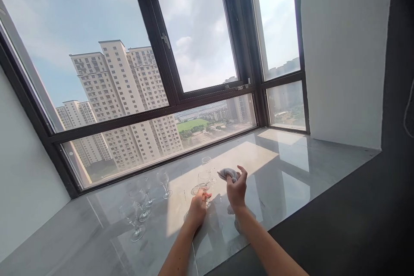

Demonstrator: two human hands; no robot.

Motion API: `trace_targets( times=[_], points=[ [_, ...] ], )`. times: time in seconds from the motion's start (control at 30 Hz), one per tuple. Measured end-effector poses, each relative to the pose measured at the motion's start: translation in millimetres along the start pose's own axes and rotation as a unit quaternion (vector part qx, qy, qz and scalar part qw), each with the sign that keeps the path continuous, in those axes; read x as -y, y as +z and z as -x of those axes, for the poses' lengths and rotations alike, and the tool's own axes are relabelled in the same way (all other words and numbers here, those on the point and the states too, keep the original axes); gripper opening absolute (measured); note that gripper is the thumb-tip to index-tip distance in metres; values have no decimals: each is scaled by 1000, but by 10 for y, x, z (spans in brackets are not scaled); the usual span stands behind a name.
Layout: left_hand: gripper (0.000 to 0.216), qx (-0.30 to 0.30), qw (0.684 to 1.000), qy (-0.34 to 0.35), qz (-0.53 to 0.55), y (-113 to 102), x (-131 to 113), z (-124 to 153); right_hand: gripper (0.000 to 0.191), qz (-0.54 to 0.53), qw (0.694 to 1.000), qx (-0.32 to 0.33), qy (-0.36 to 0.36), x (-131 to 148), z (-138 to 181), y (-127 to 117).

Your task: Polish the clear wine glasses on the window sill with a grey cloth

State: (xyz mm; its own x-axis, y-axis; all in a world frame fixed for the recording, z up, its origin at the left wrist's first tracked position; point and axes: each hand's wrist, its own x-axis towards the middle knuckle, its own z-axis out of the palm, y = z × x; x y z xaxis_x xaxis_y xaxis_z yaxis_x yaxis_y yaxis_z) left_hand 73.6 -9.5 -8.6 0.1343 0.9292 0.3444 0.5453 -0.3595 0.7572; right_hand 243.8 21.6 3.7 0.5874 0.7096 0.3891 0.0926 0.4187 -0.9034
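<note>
A clear stemmed wine glass (204, 182) is held in the left hand (197, 209), over the shiny grey marble window ledge (291, 168). The fingers are wrapped around the lower part of the glass. The glass is tipped, not upright: its long line runs from the hand up and to the right, and its bowl points up toward the window. The stem and foot are hidden behind the fingers, so it cannot be told just where the glass is gripped.

A small grey-white cloth (227, 174) is pinched in the right hand (236, 189). The cloth is bunched up between the thumb and fingers, just beside the bowl of the glass. It cannot be told whether the cloth touches the glass.

Another clear glass (207, 163) is seen just behind the held one, partly hidden by it. A clear stemmed glass (163, 182) is stood upright on the ledge to the left. Further left, a group of clear stemmed glasses (137, 211) is stood close together; they are see-through and overlap, so they are hard to count.

Behind the ledge, a big black-framed window (174, 103) is seen, with tall pale buildings (123, 95) outside. Both forearms are cut off at the bottom edge.
</note>
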Motion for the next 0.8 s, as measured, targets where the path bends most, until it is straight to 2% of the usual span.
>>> trace_targets(
  times=[0.07,0.17,0.27,0.33,0.5,0.8],
  points=[
    [28,13,1000,14,-19,55,-27,-51,49,-16,1000,-5,15,-5,-5,11],
    [25,20,993,33,-114,158,-37,-190,52,-49,997,-26,55,-21,-26,28],
    [28,16,976,-27,-216,265,6,-370,52,-60,996,-31,63,-46,-40,43],
    [36,30,965,-74,-249,323,45,-488,51,-61,996,-28,54,-54,-36,48],
    [43,57,955,-99,-272,398,93,-698,49,-63,997,-18,45,-36,-13,47],
    [39,50,951,-102,-289,425,86,-900,46,-61,997,-10,43,-34,-6,47]
  ],
)
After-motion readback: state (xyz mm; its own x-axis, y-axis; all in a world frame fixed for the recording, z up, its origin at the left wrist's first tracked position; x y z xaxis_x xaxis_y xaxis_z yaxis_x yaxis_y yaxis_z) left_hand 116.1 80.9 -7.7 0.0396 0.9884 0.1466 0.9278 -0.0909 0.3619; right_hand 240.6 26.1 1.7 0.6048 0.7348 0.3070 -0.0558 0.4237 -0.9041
